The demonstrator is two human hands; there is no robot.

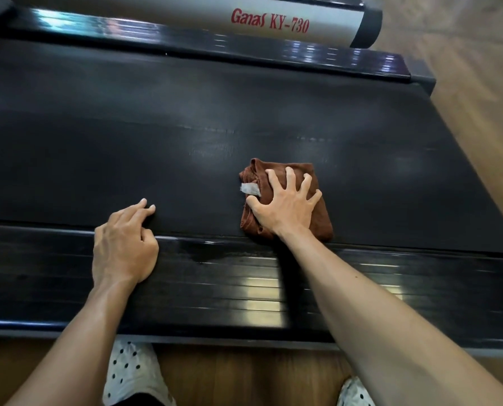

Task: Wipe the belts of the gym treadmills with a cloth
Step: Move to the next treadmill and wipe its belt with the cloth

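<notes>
We note the right hand (285, 205), fingers spread flat, pressing the folded brown cloth (285, 197) onto the belt (156, 136) by its near edge; left hand (124, 244) rests loosely curled, holding nothing, on the near side rail (215, 276)

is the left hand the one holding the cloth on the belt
No, the right hand presses the brown cloth onto the belt; the left hand rests bare on the near side rail.
</notes>
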